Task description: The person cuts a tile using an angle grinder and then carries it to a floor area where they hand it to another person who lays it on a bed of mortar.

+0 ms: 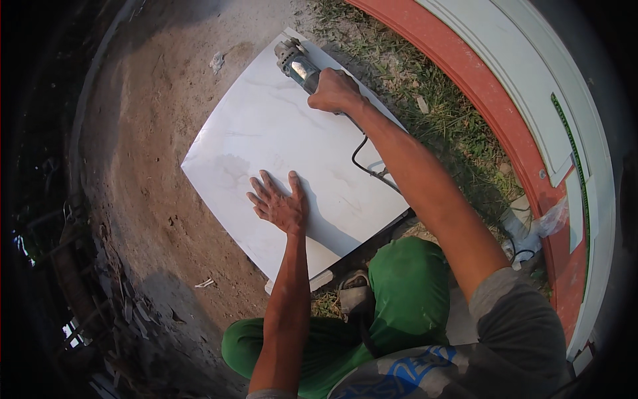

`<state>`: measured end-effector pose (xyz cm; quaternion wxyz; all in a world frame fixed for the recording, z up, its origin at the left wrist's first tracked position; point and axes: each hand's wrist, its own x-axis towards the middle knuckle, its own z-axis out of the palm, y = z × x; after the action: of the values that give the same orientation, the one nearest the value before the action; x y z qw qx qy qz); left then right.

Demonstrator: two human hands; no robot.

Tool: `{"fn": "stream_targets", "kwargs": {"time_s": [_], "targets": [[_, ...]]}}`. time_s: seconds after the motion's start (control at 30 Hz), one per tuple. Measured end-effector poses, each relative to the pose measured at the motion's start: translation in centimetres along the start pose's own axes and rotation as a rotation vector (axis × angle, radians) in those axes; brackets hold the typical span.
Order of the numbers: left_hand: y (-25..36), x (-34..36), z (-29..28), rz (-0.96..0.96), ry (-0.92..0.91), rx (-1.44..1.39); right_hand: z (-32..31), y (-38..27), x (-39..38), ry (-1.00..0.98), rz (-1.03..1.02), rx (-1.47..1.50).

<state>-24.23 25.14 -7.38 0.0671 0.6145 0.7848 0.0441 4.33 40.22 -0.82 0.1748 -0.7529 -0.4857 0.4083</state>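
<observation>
A large white tile (266, 126) with faint grey veining lies flat on the ground before me. My left hand (282, 203) rests on its near part, palm down, fingers spread. At the tile's far corner, my right hand (334, 90) grips the body of an angle grinder (300, 68). The grinder's head (291, 50) is over the tile near the far right edge; its disc is hard to make out. A black power cord (362, 156) runs from the grinder across the tile toward its right edge.
Bare earth (149, 193) spreads to the left, with wood scraps (129, 309) at lower left. Grass (438, 123) lies along the right side, beside a red-edged ledge (478, 86) and pale wall. Clear plastic (531, 229) sits at the right. My green-clad knees (409, 286) are close to the tile.
</observation>
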Motion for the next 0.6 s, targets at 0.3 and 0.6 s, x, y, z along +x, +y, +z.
{"fn": "stream_targets", "kwargs": {"time_s": [0.3, 0.6], "targets": [[0.3, -0.1, -0.3, 0.007, 0.012, 0.065, 0.3, -2.3, 3.8, -0.002, -0.013, -0.012], [0.6, 0.1, -0.4, 0.009, 0.011, 0.075, 0.3, -4.1, 6.6, -0.017, -0.009, 0.007]]}}
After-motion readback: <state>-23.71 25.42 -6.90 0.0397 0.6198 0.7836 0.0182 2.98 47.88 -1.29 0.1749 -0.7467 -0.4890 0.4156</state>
